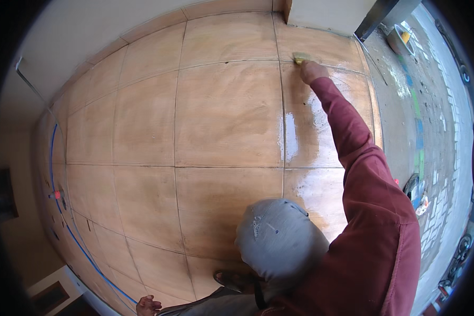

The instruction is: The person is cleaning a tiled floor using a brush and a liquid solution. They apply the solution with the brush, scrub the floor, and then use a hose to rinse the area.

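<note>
My right hand (314, 72) reaches far forward over the tiled floor, the arm in a maroon sleeve. It grips a small yellow-green scrubber (300, 59), perhaps a brush, pressed to the floor tile by a dark grout joint. The hand hides part of it, so its exact kind is unclear. Wet, shiny patches (291, 136) spread over the tiles below that arm. At the bottom edge, my left hand (148, 305) has its fingers partly curled beside my leg. A thin blue hose (98, 270) meets its outline; whether the hand touches the hose I cannot tell.
My bent knee in grey trousers (280, 237) and a dark sandal (231, 279) take up the lower middle. A raised tile edge (373, 106) borders rough concrete on the right, where a tub (397, 41) stands. A pale wall (102, 23) and a pillar (324, 15) bound the far side.
</note>
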The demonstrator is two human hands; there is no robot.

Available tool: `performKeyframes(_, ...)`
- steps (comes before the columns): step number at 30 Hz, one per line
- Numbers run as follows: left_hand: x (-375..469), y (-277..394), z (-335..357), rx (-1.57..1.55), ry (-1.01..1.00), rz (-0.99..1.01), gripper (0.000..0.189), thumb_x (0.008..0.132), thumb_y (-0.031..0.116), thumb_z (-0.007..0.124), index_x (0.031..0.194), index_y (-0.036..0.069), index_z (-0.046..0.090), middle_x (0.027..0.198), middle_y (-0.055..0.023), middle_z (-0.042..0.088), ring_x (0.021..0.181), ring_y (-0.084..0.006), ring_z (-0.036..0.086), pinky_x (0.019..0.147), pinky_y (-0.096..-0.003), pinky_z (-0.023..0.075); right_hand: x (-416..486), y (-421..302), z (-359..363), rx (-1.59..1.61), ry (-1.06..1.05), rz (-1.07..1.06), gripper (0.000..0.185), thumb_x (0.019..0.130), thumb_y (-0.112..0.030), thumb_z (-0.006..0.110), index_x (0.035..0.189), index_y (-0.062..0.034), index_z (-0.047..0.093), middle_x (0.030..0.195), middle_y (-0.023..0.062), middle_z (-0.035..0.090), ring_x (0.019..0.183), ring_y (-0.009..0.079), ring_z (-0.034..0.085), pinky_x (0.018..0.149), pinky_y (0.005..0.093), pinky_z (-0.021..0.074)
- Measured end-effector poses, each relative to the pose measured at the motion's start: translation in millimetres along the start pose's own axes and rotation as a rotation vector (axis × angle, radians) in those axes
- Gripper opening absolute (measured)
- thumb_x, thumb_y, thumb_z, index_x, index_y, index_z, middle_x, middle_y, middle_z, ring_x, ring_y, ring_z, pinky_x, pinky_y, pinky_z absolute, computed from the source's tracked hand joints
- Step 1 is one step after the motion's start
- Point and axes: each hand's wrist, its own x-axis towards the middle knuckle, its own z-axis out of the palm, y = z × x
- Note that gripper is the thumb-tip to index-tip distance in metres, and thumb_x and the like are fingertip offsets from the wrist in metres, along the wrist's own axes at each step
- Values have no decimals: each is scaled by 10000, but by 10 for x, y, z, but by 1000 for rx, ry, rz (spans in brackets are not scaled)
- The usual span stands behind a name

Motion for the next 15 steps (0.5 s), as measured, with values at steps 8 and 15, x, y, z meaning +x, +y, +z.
performKeyframes(8, 418, -22, 127, -141, -28, 163, 381, 979, 326, 553, 1177, 10, 627, 903, -117, 701, 811, -195, 649, 737, -339, 522, -1, -445, -88, -30, -46, -77, 307, 970, -208, 472, 1179, -117, 679, 1173, 125, 698, 1084, 273, 677, 903, 402, 528)
performKeyframes(15, 392, -179, -13, 34, -9, -7, 338, 960, 317, 565, 1030, 1, 661, 829, -103, 695, 762, -202, 635, 712, -338, 505, 2, 40, -89, 58, -34, 137, 366, 979, -320, 468, 1115, -75, 703, 1152, 163, 697, 1080, 317, 672, 906, 433, 526)
